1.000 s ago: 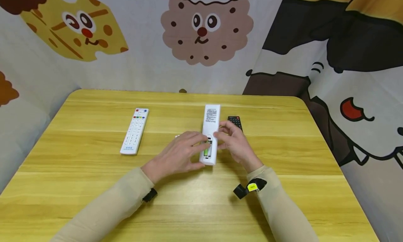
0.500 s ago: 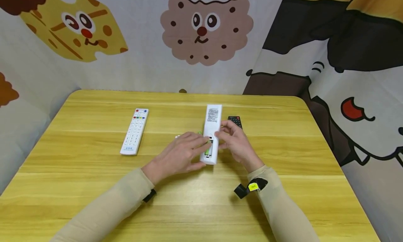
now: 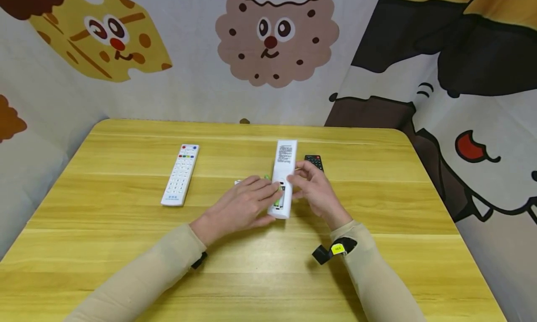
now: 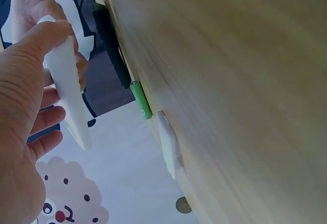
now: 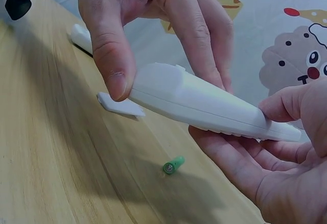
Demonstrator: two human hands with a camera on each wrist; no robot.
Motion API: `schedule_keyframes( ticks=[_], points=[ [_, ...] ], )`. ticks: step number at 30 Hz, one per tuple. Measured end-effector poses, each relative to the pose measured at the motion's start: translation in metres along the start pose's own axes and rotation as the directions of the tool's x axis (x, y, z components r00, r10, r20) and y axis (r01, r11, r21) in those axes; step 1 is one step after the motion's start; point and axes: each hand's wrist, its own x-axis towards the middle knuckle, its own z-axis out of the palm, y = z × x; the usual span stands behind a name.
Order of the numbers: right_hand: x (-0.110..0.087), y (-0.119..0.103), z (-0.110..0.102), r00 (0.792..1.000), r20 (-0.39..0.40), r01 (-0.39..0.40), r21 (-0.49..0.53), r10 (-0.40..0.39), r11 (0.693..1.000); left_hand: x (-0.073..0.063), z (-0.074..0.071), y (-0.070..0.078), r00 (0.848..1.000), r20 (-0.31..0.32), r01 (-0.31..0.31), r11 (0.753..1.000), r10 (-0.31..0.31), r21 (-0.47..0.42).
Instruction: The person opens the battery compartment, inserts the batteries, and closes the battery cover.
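A white remote control (image 3: 286,156) is held back side up above the table, its battery compartment uncovered. Inside the compartment lies a green battery (image 3: 277,202), partly covered by fingers. My right hand (image 3: 314,189) grips the remote's right side, thumb on the back and fingers beneath. My left hand (image 3: 245,201) has its thumb at the remote's near end and fingertips over the compartment. On the table below, the left wrist view shows a loose green battery (image 4: 141,100) and a small white cover (image 4: 168,144).
Another white remote (image 3: 180,175) lies buttons up on the left of the wooden table (image 3: 260,275). A black remote (image 3: 313,161) lies behind my right hand, partly hidden. A printed curtain (image 3: 189,89) hangs behind the table.
The held remote has shifted slightly right with both hands on it. The loose green battery behind it now shows at its left edge. My left fingers cover more of the compartment.
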Motion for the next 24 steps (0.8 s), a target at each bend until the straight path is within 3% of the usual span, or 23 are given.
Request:
schedule_keyframes(
  ticks=[13,24],
  points=[
    [0.0008,0.0011,-0.0035,1.0,-0.019,0.002,-0.017,-0.002,1.0,0.0021,0.0017,0.0001,0.997,0.063,0.052,0.995,-0.047,-0.087],
    [0.0018,0.0035,-0.0045,0.999,-0.047,-0.012,-0.033,0.01,0.999,0.0023,0.0029,-0.004,0.985,0.134,0.132,0.978,-0.111,-0.162]
  ],
)
